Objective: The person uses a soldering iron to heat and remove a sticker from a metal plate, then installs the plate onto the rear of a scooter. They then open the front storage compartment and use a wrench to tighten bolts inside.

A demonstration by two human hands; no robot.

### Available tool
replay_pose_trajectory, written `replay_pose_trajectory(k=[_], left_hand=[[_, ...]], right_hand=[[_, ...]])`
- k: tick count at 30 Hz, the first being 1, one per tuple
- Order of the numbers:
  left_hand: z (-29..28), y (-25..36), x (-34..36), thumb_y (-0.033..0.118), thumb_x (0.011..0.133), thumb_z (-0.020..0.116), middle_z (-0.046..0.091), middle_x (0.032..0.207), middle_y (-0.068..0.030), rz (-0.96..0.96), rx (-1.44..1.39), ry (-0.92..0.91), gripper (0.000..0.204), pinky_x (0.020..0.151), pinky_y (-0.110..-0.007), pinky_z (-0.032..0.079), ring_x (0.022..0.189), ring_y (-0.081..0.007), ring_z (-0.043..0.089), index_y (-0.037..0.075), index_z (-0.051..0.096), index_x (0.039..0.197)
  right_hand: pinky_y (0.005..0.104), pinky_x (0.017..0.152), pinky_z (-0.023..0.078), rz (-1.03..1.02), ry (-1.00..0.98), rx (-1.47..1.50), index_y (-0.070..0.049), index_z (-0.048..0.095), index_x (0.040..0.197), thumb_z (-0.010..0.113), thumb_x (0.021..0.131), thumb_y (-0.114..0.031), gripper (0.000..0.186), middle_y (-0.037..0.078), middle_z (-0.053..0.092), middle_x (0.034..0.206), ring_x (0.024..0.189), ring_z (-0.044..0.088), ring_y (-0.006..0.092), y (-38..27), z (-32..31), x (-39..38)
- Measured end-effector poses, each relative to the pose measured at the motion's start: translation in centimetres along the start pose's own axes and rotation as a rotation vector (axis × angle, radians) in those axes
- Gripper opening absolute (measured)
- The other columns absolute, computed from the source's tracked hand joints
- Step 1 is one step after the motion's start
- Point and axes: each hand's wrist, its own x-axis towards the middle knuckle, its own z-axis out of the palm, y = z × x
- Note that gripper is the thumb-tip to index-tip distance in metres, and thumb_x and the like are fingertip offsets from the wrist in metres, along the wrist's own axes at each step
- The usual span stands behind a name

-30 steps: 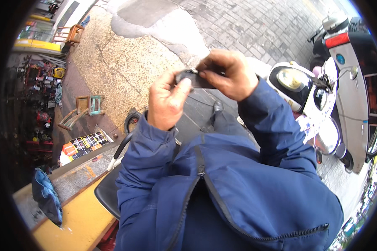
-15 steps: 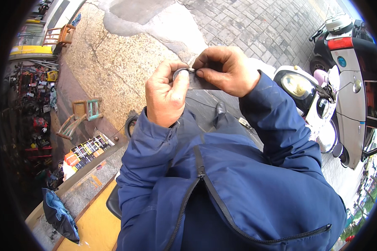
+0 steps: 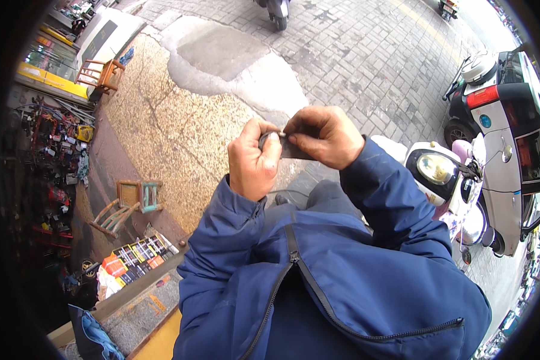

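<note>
My left hand [image 3: 252,162] is closed on a small, dark, flat piece [image 3: 291,151], its thumb over the piece's left end. My right hand [image 3: 329,135] pinches near the top edge of that same piece, where a small pale bit shows between thumb and forefinger; too small to name. The rest of the piece is partly hidden by my fingers. Both hands are held close together in front of my dark blue jacket [image 3: 366,282], over my legs and the pavement.
A white scooter [image 3: 429,168] and a white-and-black vehicle [image 3: 492,162] stand at right, another scooter [image 3: 276,12] at top. At left are wooden chairs [image 3: 102,75], cluttered tools [image 3: 60,156], boxes [image 3: 132,264] on a ledge [image 3: 147,306], and a dark blue cloth bag [image 3: 96,336].
The view has shifted, so my hands and the surroundings sit lower and the scooter at the top has appeared. My fingers stay on the dark piece, with slight movement.
</note>
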Motion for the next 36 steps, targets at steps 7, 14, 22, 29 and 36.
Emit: replay_pose_trajectory(k=[7,14,22,29,36], left_hand=[[-3.8,-1.3,5.3,0.006,0.088,0.055,0.056,0.061,-0.0041,0.017,0.170,0.041,0.009,0.051,-0.027,0.042,0.056,-0.0089,0.052,-0.001,0.060,0.092],[-8.9,-5.6,12.3,0.008,0.089,0.057,0.057,0.067,-0.0001,-0.059,0.223,0.151,0.014,0.053,-0.024,0.040,0.060,-0.0050,0.048,-0.003,0.060,0.097],[-13.1,-9.7,23.5,0.013,0.084,0.064,0.059,0.065,-0.0038,-0.110,0.167,0.310,0.017,0.052,-0.028,0.043,0.058,-0.0086,0.053,-0.001,0.059,0.094],[-18.8,-11.6,30.9,0.009,0.087,0.060,0.055,0.065,0.0007,-0.128,0.214,0.408,0.009,0.053,-0.026,0.040,0.059,-0.0062,0.047,0.001,0.057,0.088],[-26.7,-20.4,41.5,0.011,0.084,0.063,0.058,0.061,-0.0077,-0.084,0.127,0.392,0.011,0.052,-0.031,0.044,0.056,-0.0119,0.053,0.000,0.058,0.083]], right_hand=[[0.0364,0.061,0.051,-0.297,0.090,-0.285,-0.004,0.067,0.088,0.071,0.073,-0.009,0.016,0.013,0.062,0.079,0.069,0.064,0.0297,0.7,1.3,7.7],[0.0394,0.062,0.052,-0.475,-0.006,-0.208,-0.005,0.066,0.086,0.069,0.075,-0.008,0.012,0.014,0.061,0.080,0.071,0.063,0.0338,4.5,2.5,20.1],[0.0391,0.062,0.051,-0.558,-0.163,-0.153,-0.003,0.065,0.087,0.068,0.074,-0.006,0.014,0.014,0.060,0.079,0.071,0.063,0.0344,5.9,1.0,36.8],[0.0385,0.063,0.052,-0.626,-0.211,-0.216,-0.003,0.065,0.088,0.068,0.073,-0.007,0.016,0.014,0.061,0.080,0.072,0.063,0.0336,5.3,3.3,48.0],[0.0365,0.063,0.053,-0.578,-0.183,-0.287,-0.003,0.065,0.088,0.068,0.074,-0.005,0.014,0.013,0.063,0.080,0.072,0.064,0.0318,9.8,6.1,61.0]])
